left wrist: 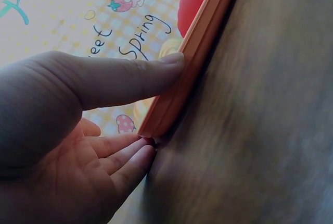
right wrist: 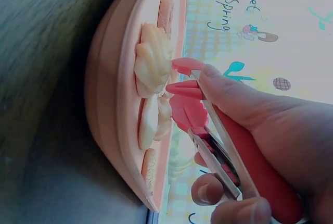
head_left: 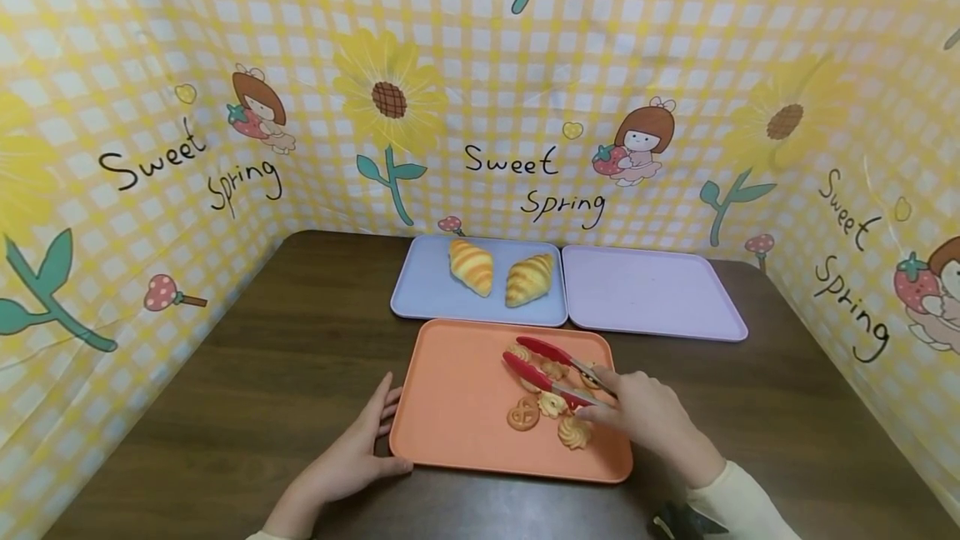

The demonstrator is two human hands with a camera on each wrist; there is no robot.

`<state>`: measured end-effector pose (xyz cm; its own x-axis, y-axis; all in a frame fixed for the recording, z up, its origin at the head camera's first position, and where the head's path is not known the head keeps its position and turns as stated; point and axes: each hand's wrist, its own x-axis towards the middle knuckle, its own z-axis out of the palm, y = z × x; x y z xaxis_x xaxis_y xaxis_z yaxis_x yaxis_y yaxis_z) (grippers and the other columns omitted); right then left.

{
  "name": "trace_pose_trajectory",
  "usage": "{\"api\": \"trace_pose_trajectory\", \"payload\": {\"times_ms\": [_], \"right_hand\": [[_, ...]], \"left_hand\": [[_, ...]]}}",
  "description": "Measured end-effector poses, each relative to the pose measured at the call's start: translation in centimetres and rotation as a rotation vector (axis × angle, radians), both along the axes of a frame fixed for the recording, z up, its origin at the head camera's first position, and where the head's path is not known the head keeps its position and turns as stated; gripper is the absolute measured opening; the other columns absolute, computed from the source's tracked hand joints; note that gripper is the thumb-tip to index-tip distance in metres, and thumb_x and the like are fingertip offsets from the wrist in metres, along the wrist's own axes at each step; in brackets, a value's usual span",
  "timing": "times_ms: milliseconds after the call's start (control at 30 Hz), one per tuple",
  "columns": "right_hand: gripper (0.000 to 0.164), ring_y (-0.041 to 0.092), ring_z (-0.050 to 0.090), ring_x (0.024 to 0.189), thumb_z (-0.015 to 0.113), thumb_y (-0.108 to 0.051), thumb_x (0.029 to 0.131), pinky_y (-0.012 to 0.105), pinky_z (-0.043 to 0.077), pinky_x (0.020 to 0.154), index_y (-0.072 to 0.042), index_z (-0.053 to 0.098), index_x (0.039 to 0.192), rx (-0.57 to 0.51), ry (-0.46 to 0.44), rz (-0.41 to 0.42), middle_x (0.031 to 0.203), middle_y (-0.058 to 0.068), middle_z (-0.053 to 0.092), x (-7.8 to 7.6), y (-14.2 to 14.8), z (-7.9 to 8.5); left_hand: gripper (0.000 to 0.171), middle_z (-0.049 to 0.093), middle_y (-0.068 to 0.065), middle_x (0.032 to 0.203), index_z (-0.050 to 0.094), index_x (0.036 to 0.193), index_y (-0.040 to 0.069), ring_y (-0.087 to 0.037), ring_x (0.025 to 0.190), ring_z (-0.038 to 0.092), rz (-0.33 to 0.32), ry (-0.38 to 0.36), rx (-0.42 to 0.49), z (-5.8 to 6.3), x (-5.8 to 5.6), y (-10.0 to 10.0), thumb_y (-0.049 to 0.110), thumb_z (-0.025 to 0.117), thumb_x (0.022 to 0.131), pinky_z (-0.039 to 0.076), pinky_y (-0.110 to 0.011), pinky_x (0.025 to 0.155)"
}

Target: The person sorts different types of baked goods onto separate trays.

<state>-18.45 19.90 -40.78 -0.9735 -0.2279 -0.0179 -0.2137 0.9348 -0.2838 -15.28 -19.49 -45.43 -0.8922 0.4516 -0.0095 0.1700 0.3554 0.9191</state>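
My left hand [head_left: 356, 448] rests at the near left corner of an orange tray [head_left: 457, 398]. In the left wrist view the thumb lies against the tray's outer wall, and the outstretched fingertips touch its edge. My right hand [head_left: 645, 411] holds red-and-metal tongs [head_left: 536, 377] over the tray's right half, their two red tips spread apart among the cookies. Several cookies lie there, including a round pretzel-patterned cookie [head_left: 522, 413], a pale flower-shaped cookie [head_left: 552, 404] and a swirled cookie [right wrist: 152, 62]. The tongs partly hide the others.
Behind the orange tray stands a blue tray [head_left: 416, 294] with two croissants, one [head_left: 471, 267] beside the other [head_left: 529, 279]. A lilac tray [head_left: 652, 290] adjoins it on the right. A yellow checked cloth [head_left: 480, 107] walls in the dark wooden table [head_left: 247, 373].
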Motion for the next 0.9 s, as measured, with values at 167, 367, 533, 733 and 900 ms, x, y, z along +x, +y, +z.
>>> {"api": "trace_pose_trajectory", "payload": {"times_ms": [167,367,533,733,900], "right_hand": [[0.069,0.021,0.06,0.069,0.08,-0.056,0.076,0.044,0.049,0.053,-0.014,0.067,0.129,-0.023,0.012,0.014,0.085,0.01,0.069,0.14,0.1,-0.19],[0.07,0.018,0.054,0.065,0.08,-0.056,0.076,0.04,0.045,0.051,-0.013,0.067,0.13,-0.043,0.022,0.015,0.072,0.003,0.061,0.04,0.21,-0.33],[0.07,0.018,0.05,0.064,0.081,-0.055,0.076,0.038,0.041,0.051,-0.014,0.066,0.131,-0.054,0.009,0.005,0.065,-0.002,0.052,0.0,0.29,-0.46],[0.071,0.018,0.051,0.066,0.08,-0.055,0.077,0.038,0.041,0.053,-0.013,0.066,0.131,-0.065,0.019,0.002,0.067,-0.002,0.056,-0.03,0.48,-0.3],[0.07,0.018,0.057,0.07,0.079,-0.054,0.078,0.042,0.047,0.056,-0.012,0.066,0.132,-0.073,0.036,-0.007,0.085,0.005,0.069,-0.23,0.7,0.26]], "left_hand": [[0.12,0.016,-0.037,0.155,-0.011,0.153,-0.008,-0.049,0.141,0.023,-0.007,0.028,-0.007,-0.01,0.22,-0.06,0.01,0.083,0.081,0.034,-0.048,0.109],[0.119,0.017,-0.037,0.155,-0.01,0.154,-0.008,-0.05,0.141,0.025,-0.011,0.045,-0.006,0.04,0.26,-0.09,0.012,0.083,0.081,0.037,-0.042,0.109],[0.119,0.015,-0.036,0.156,-0.011,0.154,-0.007,-0.049,0.142,0.023,-0.016,0.032,-0.003,0.04,0.17,-0.13,0.013,0.082,0.082,0.036,-0.035,0.109],[0.119,0.016,-0.035,0.156,-0.01,0.154,-0.006,-0.048,0.142,0.023,-0.009,0.029,-0.003,0.01,0.19,-0.12,0.014,0.082,0.082,0.036,-0.035,0.11],[0.119,0.016,-0.035,0.156,-0.01,0.154,-0.006,-0.047,0.143,0.022,-0.008,0.032,-0.008,-0.06,0.19,-0.14,0.014,0.082,0.082,0.035,-0.035,0.11]]}}
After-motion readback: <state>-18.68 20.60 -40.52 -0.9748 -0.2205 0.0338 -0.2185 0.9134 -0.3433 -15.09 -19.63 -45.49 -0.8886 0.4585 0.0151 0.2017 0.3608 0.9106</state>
